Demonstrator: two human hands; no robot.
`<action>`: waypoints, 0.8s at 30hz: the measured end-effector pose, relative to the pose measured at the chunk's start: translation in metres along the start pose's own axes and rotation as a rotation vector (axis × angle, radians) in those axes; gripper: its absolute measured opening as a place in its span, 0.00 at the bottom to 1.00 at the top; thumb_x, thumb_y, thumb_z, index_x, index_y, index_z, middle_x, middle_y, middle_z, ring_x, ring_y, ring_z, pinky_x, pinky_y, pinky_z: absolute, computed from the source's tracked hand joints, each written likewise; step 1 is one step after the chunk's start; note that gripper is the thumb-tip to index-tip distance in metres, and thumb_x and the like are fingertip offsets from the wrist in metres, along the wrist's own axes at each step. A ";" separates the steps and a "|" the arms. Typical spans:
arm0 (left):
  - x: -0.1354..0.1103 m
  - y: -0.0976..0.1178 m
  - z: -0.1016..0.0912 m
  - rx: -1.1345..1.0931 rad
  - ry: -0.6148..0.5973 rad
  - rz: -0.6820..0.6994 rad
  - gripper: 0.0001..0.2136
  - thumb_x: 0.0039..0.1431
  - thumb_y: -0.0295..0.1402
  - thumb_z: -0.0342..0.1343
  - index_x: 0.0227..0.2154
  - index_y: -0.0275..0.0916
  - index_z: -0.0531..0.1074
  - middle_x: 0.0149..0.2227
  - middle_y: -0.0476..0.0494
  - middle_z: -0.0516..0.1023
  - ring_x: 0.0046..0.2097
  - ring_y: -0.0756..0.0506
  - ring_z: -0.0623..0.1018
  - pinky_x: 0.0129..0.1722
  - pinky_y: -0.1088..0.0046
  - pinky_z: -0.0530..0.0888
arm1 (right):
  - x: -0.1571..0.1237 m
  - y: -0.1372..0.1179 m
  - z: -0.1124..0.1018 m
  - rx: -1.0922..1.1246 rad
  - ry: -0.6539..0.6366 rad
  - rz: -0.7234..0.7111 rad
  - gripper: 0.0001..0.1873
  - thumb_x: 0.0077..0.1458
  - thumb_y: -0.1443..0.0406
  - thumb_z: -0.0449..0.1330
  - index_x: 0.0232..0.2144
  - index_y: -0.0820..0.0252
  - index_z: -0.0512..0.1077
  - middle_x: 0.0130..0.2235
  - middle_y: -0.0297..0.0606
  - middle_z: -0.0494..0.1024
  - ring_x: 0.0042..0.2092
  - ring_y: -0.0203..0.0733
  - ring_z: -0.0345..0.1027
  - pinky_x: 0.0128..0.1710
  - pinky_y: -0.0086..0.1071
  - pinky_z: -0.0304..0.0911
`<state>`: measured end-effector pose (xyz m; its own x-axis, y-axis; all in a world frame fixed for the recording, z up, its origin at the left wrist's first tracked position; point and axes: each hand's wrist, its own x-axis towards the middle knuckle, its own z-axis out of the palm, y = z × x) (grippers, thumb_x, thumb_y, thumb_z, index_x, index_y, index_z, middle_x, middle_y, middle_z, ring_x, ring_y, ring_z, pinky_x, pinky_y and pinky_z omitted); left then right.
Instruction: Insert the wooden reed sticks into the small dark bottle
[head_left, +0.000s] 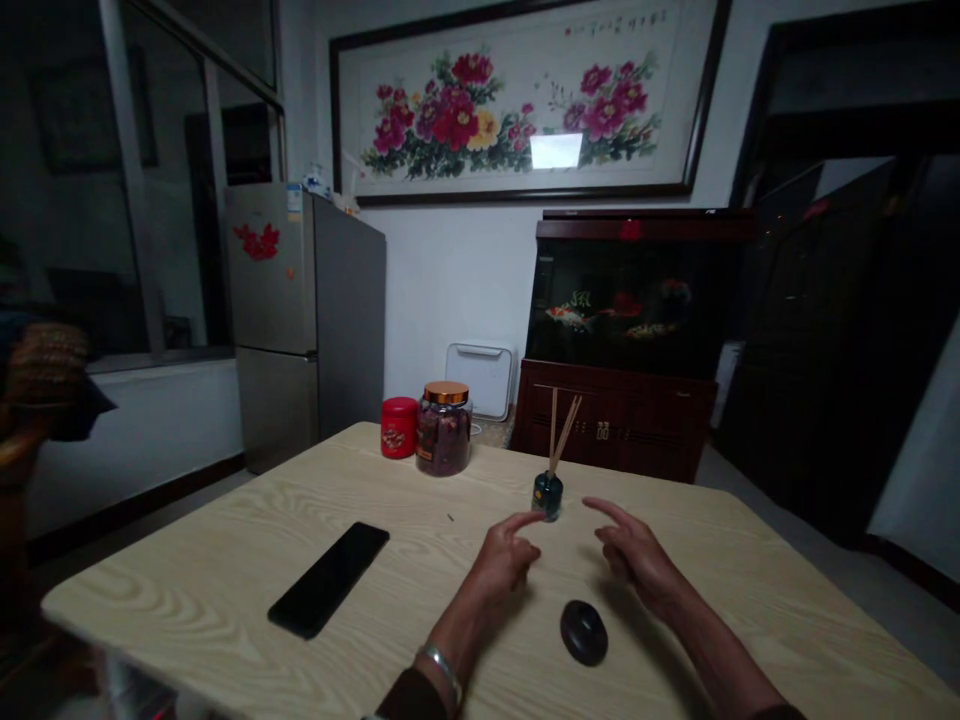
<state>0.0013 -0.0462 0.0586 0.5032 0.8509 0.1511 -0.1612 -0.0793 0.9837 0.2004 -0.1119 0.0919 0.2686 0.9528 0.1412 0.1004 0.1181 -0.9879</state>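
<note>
One dark disc (584,632) lies nearer than our empty, half-curled left hand (504,560) and right hand (634,558), index fingers (525,521) seemingly indicating the diffuser (548,494).

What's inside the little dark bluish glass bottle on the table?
Thin, straight tan sticks poke up from the little dark bluish glass bottle. The dark glass hides their lower ends, so I can't tell if there's liquid.
</note>
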 end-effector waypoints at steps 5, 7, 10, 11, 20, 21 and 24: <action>-0.014 0.095 0.005 -0.616 -0.236 0.231 0.38 0.50 0.28 0.62 0.65 0.40 0.56 0.19 0.63 0.48 0.19 0.57 0.44 0.18 0.82 0.50 | -0.024 -0.112 -0.010 0.352 -0.198 -0.215 0.40 0.47 0.64 0.61 0.64 0.50 0.60 0.22 0.20 0.50 0.20 0.29 0.35 0.18 0.22 0.38; -0.017 0.126 0.009 -0.714 -0.306 0.338 0.39 0.51 0.25 0.61 0.66 0.43 0.55 0.18 0.63 0.45 0.19 0.56 0.42 0.18 0.83 0.51 | -0.033 -0.143 -0.010 0.406 -0.207 -0.309 0.41 0.46 0.65 0.59 0.64 0.47 0.60 0.22 0.19 0.46 0.21 0.30 0.29 0.16 0.22 0.37; -0.021 0.148 0.018 -0.815 -0.366 0.454 0.38 0.50 0.23 0.58 0.66 0.44 0.55 0.18 0.62 0.41 0.19 0.55 0.39 0.16 0.82 0.47 | -0.044 -0.163 -0.005 0.440 -0.179 -0.424 0.41 0.45 0.63 0.57 0.64 0.44 0.60 0.21 0.19 0.44 0.20 0.30 0.24 0.14 0.22 0.34; -0.021 0.149 0.021 -0.843 -0.372 0.480 0.39 0.50 0.23 0.58 0.66 0.44 0.55 0.18 0.62 0.41 0.19 0.55 0.38 0.15 0.82 0.46 | -0.047 -0.163 -0.003 0.448 -0.170 -0.449 0.41 0.45 0.63 0.56 0.64 0.44 0.60 0.20 0.18 0.42 0.20 0.30 0.23 0.14 0.22 0.32; -0.012 0.090 0.039 -1.066 -0.381 0.455 0.42 0.49 0.22 0.58 0.67 0.43 0.49 0.18 0.63 0.39 0.18 0.56 0.35 0.13 0.81 0.38 | -0.048 -0.109 0.013 0.647 -0.256 -0.399 0.43 0.50 0.57 0.59 0.67 0.48 0.54 0.17 0.14 0.36 0.17 0.25 0.16 0.12 0.21 0.21; -0.010 0.086 0.039 -1.089 -0.380 0.451 0.43 0.49 0.21 0.58 0.67 0.43 0.48 0.18 0.63 0.39 0.18 0.56 0.35 0.13 0.81 0.38 | -0.044 -0.103 0.012 0.713 -0.311 -0.403 0.44 0.50 0.59 0.60 0.68 0.49 0.52 0.17 0.13 0.36 0.16 0.25 0.16 0.11 0.20 0.22; -0.004 0.078 0.039 -1.121 -0.385 0.451 0.44 0.49 0.20 0.57 0.68 0.45 0.46 0.18 0.63 0.39 0.17 0.56 0.36 0.13 0.82 0.38 | -0.034 -0.092 0.010 0.919 -0.458 -0.400 0.49 0.48 0.66 0.62 0.69 0.52 0.47 0.17 0.12 0.38 0.15 0.23 0.18 0.10 0.17 0.25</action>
<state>0.0194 -0.0758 0.1382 0.3989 0.6428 0.6539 -0.9155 0.3199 0.2440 0.1726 -0.1524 0.1773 -0.0242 0.7905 0.6119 -0.7014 0.4227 -0.5739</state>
